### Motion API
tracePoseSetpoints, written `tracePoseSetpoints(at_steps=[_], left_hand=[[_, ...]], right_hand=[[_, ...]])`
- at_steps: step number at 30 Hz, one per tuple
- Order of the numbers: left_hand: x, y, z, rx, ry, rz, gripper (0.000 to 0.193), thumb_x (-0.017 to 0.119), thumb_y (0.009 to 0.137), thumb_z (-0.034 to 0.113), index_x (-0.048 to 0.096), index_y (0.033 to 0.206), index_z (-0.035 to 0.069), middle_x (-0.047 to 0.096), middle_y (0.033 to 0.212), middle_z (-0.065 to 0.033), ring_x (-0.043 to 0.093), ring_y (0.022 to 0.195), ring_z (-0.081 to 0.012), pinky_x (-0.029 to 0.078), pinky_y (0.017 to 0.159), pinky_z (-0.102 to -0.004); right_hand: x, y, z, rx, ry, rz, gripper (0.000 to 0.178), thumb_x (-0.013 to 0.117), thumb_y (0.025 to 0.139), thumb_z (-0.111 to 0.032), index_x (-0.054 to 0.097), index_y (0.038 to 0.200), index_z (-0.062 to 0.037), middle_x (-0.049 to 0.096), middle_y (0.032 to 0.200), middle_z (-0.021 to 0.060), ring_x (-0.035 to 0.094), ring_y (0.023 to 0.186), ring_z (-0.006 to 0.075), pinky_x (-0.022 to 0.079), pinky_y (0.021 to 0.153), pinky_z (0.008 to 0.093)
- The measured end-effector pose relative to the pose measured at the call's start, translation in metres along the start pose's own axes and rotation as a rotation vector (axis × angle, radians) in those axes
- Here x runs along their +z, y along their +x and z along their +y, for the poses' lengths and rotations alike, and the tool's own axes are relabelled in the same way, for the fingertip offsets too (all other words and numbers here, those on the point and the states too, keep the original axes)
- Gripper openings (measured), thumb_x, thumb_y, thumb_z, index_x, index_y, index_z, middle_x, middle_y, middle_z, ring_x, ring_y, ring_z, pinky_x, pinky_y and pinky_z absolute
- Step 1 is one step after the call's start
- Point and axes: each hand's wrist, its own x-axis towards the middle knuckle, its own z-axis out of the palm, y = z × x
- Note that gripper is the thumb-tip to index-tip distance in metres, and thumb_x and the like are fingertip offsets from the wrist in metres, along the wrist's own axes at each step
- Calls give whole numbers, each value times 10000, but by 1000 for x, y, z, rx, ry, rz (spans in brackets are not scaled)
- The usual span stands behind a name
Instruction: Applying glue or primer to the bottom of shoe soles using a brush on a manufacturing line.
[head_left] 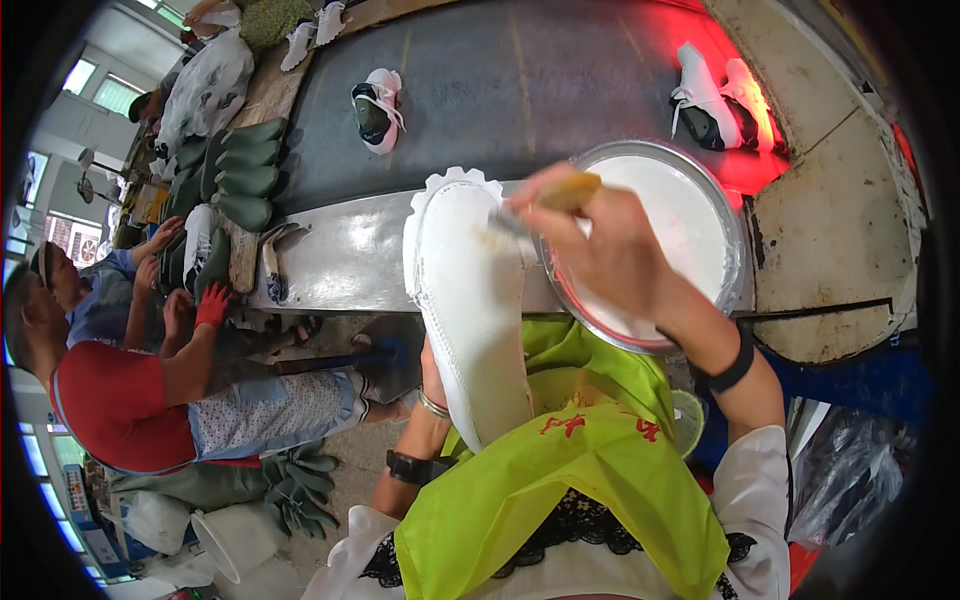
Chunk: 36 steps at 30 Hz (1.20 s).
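A white shoe upper (472, 300) is held bottom side up in front of me, its toe end pointing away. My left hand (432, 378) grips it from beneath at the left side; most of those fingers are hidden behind the upper. In my right hand (622, 238) is a brush (568, 193) with a yellowish wooden handle, closed in the fingers. The blurred bristles meet or hover just over the upper's right side near the toe; contact cannot be made out. Right beside this hand, and partly under it, stands a round metal basin (738, 262) of white liquid (668, 205).
Beyond the metal ledge (340, 250), a dark conveyor belt (480, 90) carries a shoe (377, 110) and a pair (705, 100) under red light. Green shoe lasts (247, 165) line the left, where co-workers in red (120, 395) and blue (100, 300) handle shoes.
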Motion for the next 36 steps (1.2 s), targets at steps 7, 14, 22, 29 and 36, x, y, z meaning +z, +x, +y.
tracePoseSetpoints(at_steps=[7,14,22,29,36], left_hand=[[12,-8,2,93,71,-6,600,319,950,458,422,1325,0,539,1254,-177,569,1083,-287,480,913,-403],[30,-15,10,24,139,-3,551,347,928,409,506,1236,-19,611,1147,-169,621,991,-258,508,869,-376],[43,-3,24,72,98,53,528,328,914,367,521,1229,-11,618,1142,-168,612,1017,-278,482,914,-400],[131,145,139,-81,508,-53,601,408,876,482,512,1272,42,616,1173,-147,623,1021,-306,464,960,-433],[196,434,61,-39,942,381,576,462,854,559,617,1068,47,609,1064,-137,567,916,-270,443,828,-432]], right_hand=[[32,-31,2,-272,-124,69,102,550,889,-101,597,930,-21,592,787,112,607,762,263,481,686,300],[29,15,-3,-451,-343,51,218,579,884,-214,614,966,-14,611,741,179,639,699,276,474,605,351],[17,2,41,378,174,258,260,556,895,-220,627,903,30,653,759,100,625,704,138,492,647,288],[-42,-57,18,439,367,612,142,565,913,-88,609,953,41,651,884,82,623,779,115,517,690,248],[-90,-94,33,641,238,935,142,541,915,-48,545,1010,57,633,992,134,628,875,159,541,704,256]])
